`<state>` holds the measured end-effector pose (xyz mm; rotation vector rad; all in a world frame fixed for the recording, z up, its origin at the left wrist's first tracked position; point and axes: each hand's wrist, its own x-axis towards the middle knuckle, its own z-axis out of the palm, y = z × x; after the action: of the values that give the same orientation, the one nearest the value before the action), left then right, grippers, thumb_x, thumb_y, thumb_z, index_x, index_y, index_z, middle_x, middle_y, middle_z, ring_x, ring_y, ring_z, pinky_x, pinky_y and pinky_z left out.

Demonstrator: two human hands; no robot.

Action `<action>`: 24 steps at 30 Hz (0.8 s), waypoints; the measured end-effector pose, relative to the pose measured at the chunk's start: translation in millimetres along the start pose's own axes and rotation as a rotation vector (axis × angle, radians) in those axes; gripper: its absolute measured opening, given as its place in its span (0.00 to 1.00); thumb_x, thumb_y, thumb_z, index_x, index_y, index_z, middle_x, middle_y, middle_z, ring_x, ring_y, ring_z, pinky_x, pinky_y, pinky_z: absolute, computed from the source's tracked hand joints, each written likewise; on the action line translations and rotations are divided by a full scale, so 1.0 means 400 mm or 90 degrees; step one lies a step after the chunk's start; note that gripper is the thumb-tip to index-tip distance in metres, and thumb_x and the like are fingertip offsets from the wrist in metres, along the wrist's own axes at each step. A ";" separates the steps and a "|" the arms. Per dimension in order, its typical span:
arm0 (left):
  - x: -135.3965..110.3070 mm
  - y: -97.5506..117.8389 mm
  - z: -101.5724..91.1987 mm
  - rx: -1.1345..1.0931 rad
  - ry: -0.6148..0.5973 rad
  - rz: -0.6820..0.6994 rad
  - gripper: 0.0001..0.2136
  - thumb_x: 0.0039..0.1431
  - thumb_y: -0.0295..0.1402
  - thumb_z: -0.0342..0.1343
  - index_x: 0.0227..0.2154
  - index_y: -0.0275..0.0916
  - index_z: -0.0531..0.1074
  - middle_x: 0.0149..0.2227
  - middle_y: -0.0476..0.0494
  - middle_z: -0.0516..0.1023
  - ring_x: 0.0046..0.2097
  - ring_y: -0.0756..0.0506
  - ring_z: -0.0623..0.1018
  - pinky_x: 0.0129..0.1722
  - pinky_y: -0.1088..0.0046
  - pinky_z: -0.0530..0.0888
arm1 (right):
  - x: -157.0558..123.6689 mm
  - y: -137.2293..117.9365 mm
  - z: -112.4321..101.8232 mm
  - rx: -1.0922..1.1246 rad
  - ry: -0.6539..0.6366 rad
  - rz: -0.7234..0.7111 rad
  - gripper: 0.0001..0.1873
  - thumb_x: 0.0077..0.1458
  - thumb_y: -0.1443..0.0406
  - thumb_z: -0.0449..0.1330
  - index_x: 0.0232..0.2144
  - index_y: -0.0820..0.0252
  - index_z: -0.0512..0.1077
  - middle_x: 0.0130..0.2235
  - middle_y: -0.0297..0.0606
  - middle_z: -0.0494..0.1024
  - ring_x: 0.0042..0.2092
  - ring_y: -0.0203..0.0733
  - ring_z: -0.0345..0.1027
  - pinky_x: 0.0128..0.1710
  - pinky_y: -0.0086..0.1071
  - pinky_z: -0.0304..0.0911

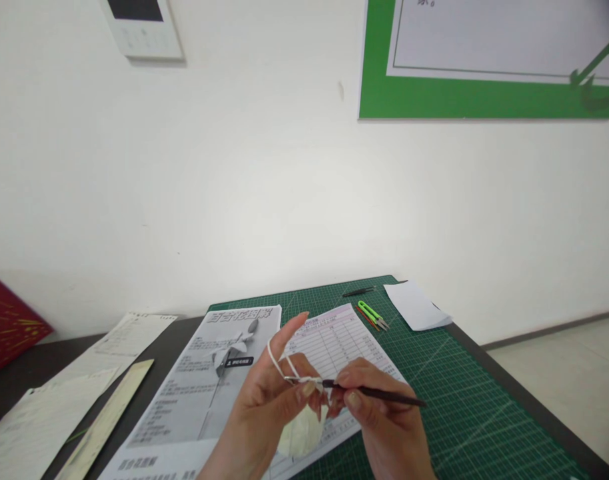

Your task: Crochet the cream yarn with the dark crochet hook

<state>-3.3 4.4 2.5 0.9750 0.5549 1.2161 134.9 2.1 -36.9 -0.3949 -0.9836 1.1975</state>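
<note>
A crochet hook (392, 396) with a dark handle lies in the pinch of my right hand (384, 413), its thin tip pointing left. White yarn (273, 357) loops over the raised index finger of my left hand (269, 400) and runs down to the hook's tip. The thumb and other fingers of that hand pinch a small piece of white crochet work (312, 381) at the hook. Below both hands sits a pale cream rounded thing (300, 433), partly covered by my fingers; its kind I cannot make out.
On the green cutting mat (474, 407) lie a printed picture sheet (179, 400), a table sheet (329, 333), green thread snips (369, 312), a dark thin tool (358, 292) and white paper (417, 305). Handwritten sheets (104, 360) and a ruler-like strip (109, 420) are left.
</note>
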 end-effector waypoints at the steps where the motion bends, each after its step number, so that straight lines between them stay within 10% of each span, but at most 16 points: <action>1: 0.000 0.000 0.000 0.002 0.008 0.002 0.27 0.54 0.27 0.57 0.56 0.49 0.60 0.26 0.49 0.75 0.29 0.49 0.73 0.29 0.74 0.65 | 0.000 0.001 0.000 -0.005 0.003 -0.002 0.05 0.48 0.66 0.64 0.31 0.57 0.79 0.27 0.35 0.76 0.27 0.38 0.69 0.27 0.33 0.63; 24: -0.009 -0.005 0.000 -0.177 -0.011 0.016 0.37 0.52 0.24 0.56 0.60 0.59 0.46 0.24 0.52 0.71 0.30 0.48 0.70 0.31 0.71 0.65 | -0.003 0.006 0.003 0.170 0.087 0.147 0.07 0.44 0.66 0.68 0.30 0.59 0.79 0.25 0.36 0.82 0.25 0.35 0.74 0.26 0.25 0.70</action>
<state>-3.3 1.1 0.4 0.7586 0.3489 1.2677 132.7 1.6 -38.4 -0.3787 -0.6607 1.4699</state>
